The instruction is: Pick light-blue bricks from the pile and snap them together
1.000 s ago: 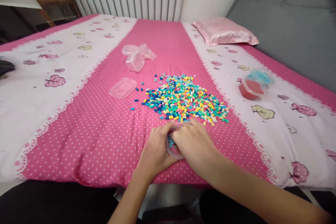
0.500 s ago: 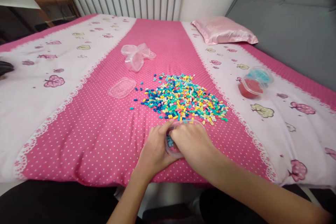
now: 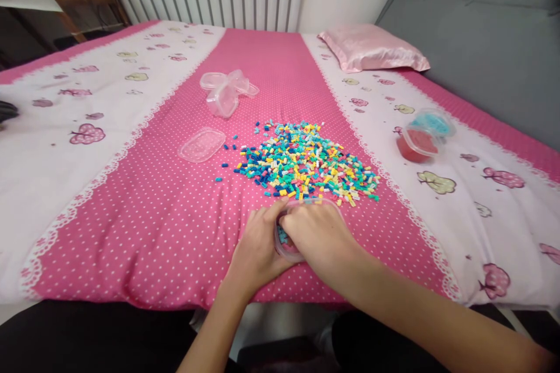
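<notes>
Near the bed's front edge, my left hand point(image 3: 259, 246) is closed around the left side of a clear plastic container point(image 3: 290, 253), its thumb along the rim. Light blue toy building bricks point(image 3: 282, 235) show inside it. My right hand point(image 3: 318, 235) reaches down into the same container with curled fingers; the fingertips are hidden, so what they hold cannot be made out. Just beyond the container lies a wide pile of small building bricks point(image 3: 306, 163) in blue, green, yellow, white and pink.
A clear lid point(image 3: 202, 145) lies left of the pile, with several clear containers and lids point(image 3: 224, 99) behind it. To the right stand a container of red pieces point(image 3: 417, 148) and one of light blue pieces point(image 3: 433, 122). A pink pillow point(image 3: 371, 49) rests at the back right.
The view has shifted very slightly. Both hands keep the same place at the container, and the pile looks the same.
</notes>
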### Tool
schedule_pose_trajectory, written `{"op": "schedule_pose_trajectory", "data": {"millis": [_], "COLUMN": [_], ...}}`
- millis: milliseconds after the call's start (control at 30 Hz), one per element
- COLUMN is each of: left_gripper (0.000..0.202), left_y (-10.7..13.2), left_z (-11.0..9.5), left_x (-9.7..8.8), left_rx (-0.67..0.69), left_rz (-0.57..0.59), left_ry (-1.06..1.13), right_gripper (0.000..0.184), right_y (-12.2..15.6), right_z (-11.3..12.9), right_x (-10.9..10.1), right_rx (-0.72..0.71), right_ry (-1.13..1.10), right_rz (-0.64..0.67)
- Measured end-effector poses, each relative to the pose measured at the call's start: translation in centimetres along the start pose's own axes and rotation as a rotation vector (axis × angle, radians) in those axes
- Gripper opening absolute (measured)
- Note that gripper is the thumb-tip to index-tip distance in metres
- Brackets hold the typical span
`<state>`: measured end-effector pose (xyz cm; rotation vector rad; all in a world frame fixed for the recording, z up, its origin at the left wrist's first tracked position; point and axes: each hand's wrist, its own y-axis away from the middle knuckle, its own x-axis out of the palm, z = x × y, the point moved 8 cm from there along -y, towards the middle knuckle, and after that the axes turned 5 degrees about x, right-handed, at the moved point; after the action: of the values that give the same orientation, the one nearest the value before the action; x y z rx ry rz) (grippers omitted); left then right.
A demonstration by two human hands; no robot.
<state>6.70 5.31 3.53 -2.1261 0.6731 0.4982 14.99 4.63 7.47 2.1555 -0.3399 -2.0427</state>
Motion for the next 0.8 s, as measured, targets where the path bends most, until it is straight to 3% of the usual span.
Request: {"op": "schedule_pose_trajectory", "data": {"millis": [800], "left_gripper": [0.088], "left_y": [0.08], "left_z": [0.11], "left_x": [-0.23], "left_rx": [-0.006], "left_rz": [-0.022], "left_ry": [-0.028], "right_gripper": [0.019], "right_y": [-0.49], "right_z": [-0.09], "right_x": [-0.13], "right_rx": [0.008], "right_ry": [-0.047], "right_rz": [-0.008]}}
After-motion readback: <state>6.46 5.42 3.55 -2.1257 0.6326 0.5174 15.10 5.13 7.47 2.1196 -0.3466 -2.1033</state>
